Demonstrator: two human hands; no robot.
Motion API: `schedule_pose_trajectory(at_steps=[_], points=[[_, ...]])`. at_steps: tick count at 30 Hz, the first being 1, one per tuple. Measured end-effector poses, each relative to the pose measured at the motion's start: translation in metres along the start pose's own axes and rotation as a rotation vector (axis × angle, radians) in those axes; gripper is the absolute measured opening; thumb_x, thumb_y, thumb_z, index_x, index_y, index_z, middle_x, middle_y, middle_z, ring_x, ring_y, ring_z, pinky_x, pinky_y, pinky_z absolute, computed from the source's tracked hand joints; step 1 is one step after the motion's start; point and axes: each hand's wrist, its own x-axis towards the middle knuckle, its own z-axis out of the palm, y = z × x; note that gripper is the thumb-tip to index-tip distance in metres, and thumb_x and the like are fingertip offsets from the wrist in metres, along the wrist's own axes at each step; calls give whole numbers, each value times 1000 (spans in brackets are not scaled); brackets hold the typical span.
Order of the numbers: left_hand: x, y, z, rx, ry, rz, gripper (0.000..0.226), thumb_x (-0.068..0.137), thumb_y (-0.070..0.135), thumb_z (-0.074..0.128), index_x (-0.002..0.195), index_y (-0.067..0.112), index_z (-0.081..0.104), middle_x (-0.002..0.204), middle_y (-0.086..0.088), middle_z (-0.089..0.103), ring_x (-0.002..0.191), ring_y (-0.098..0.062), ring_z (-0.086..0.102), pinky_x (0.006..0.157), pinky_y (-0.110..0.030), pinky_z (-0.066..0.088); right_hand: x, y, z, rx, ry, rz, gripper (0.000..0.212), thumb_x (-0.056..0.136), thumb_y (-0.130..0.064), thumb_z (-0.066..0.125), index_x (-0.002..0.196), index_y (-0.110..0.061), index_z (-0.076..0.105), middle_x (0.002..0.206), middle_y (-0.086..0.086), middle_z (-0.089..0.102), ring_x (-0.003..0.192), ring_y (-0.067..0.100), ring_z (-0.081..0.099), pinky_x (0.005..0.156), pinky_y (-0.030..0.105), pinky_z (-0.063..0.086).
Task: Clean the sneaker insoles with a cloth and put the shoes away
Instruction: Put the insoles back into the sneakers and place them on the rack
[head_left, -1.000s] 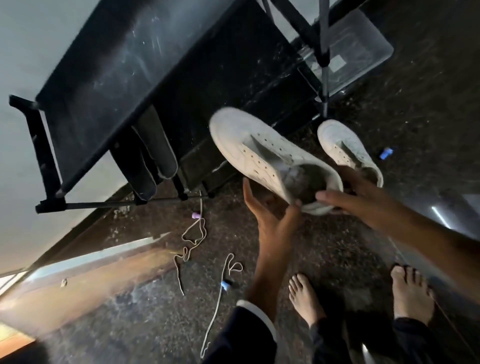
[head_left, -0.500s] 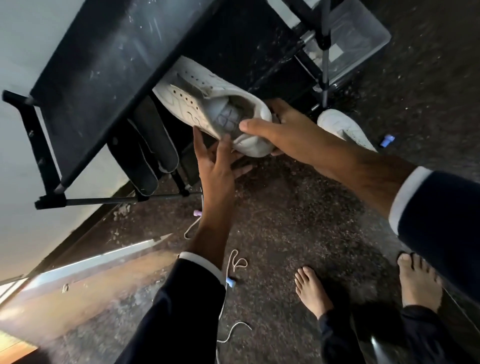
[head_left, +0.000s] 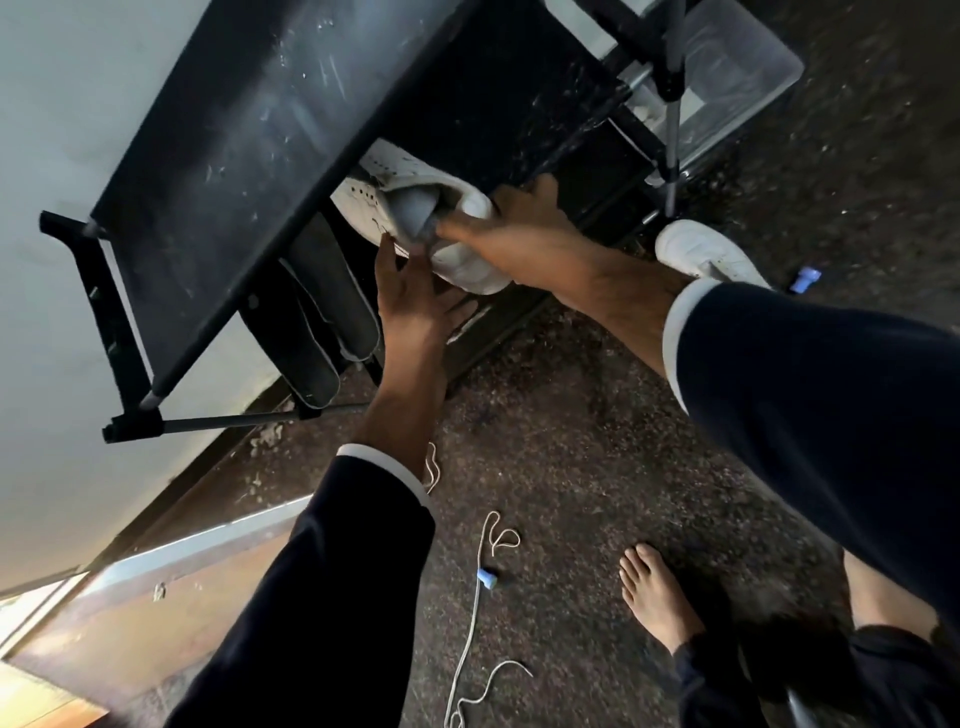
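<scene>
Your right hand (head_left: 519, 234) is clasped around the heel end of a white sneaker (head_left: 415, 218), thumb over the collar and fingers behind the heel, holding it at the front edge of the black shoe rack (head_left: 249, 156). The sneaker's toe already sits under the rack's top shelf, on the level below, while its heel sticks out past the shelf edge toward you. A grey insole (head_left: 413, 215) shows in the shoe's opening, bent upward near your thumb. Your left hand (head_left: 415, 306) is spread flat with fingers extended, cupping the sneaker's underside and side near the heel; it supports the shoe rather than clenching it. Just left of the sneaker, two dark insoles (head_left: 322, 312) hang over the front edge of the same lower level, side by side, their rounded ends pointing down toward the floor (head_left: 571, 441). The second white sneaker (head_left: 706, 252) lies on the floor just beside the rack's right front leg, partly hidden behind your right sleeve. White laces (head_left: 478, 597) trail loose across the floor in front of the rack, near your left sleeve, with a small blue cap (head_left: 488, 578) on one of them. Another small blue piece (head_left: 804, 278) lies on the floor beside the second sneaker. A clear plastic box (head_left: 737, 67) stands at the rack's far right end. Your bare foot (head_left: 654, 592) rests on the floor well apart from the laces.
</scene>
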Motion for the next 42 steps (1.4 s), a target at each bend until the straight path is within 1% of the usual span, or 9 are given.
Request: schedule_pose_trajectory(at_steps=[9, 14, 17, 20, 24, 26, 30, 34, 42], points=[[-9, -8, 5, 34, 68, -4, 49, 107, 46, 38, 154, 30, 31, 135, 3, 64, 108, -24, 72, 88, -49, 59, 10, 15, -3, 7, -84, -76, 86, 78, -80, 56, 141, -22, 47, 140, 0, 30, 129, 27, 45, 104, 44, 46], [-26, -38, 25, -1, 321, 108, 54, 104, 46, 43, 154, 33, 29, 155, 4, 31, 117, -16, 66, 84, -42, 60, -20, 70, -32, 141, -2, -240, 54, 95, -40, 65, 142, -19, 49, 130, -3, 37, 98, -2, 54, 87, 13, 45], [-44, -85, 53, 126, 427, 141, 44, 92, 38, 54, 133, 52, 44, 137, 9, 36, 122, -25, 57, 92, -56, 55, -35, 155, -59, 50, 126, -196, 27, 91, -20, 68, 118, -16, 66, 116, 6, 54, 76, 0, 60, 76, 23, 50], [-61, -145, 97, 197, 212, 29, 42, 81, 35, 57, 116, 57, 53, 128, 14, 45, 119, -23, 55, 95, -62, 52, -49, 236, -97, -132, 142, 6, 25, 85, -18, 63, 108, -12, 70, 112, 11, 65, 94, 23, 66, 89, 27, 46], [-58, -217, 164, 284, -104, -179, 36, 94, 18, 62, 128, 28, 57, 135, -8, 47, 114, -27, 58, 94, -58, 53, -51, 305, -137, -274, 151, 203, 31, 76, -35, 64, 93, -10, 68, 101, 17, 67, 98, 32, 64, 83, 28, 42], [-48, -246, 193, 331, -208, -232, 39, 95, 16, 63, 133, 18, 54, 138, -14, 49, 123, -32, 55, 97, -53, 51, -39, 331, -145, -354, 136, 239, 32, 77, -22, 68, 105, -7, 67, 109, 19, 65, 108, 34, 62, 91, 35, 45], [-27, -286, 243, 312, -239, -301, 49, 96, 19, 63, 143, 13, 47, 145, -15, 49, 133, -29, 50, 104, -38, 45, -8, 369, -147, -470, 62, 293, 61, 89, -23, 63, 145, -8, 45, 144, 20, 48, 135, 36, 45, 111, 35, 34], [-15, -312, 272, 238, -241, -328, 63, 97, 22, 62, 153, 11, 34, 155, -13, 41, 141, -25, 42, 89, -15, 32, 16, 392, -141, -540, 35, 282, 48, 101, -35, 53, 138, -6, 47, 139, 23, 52, 128, 39, 51, 106, 41, 41], [-8, -337, 289, 230, -300, -277, 60, 94, 18, 64, 149, 13, 40, 146, -12, 50, 133, -29, 50, 102, -33, 43, 33, 402, -138, -568, -25, 333, 43, 101, -33, 45, 138, -12, 43, 137, 21, 56, 122, 39, 57, 99, 37, 45]])
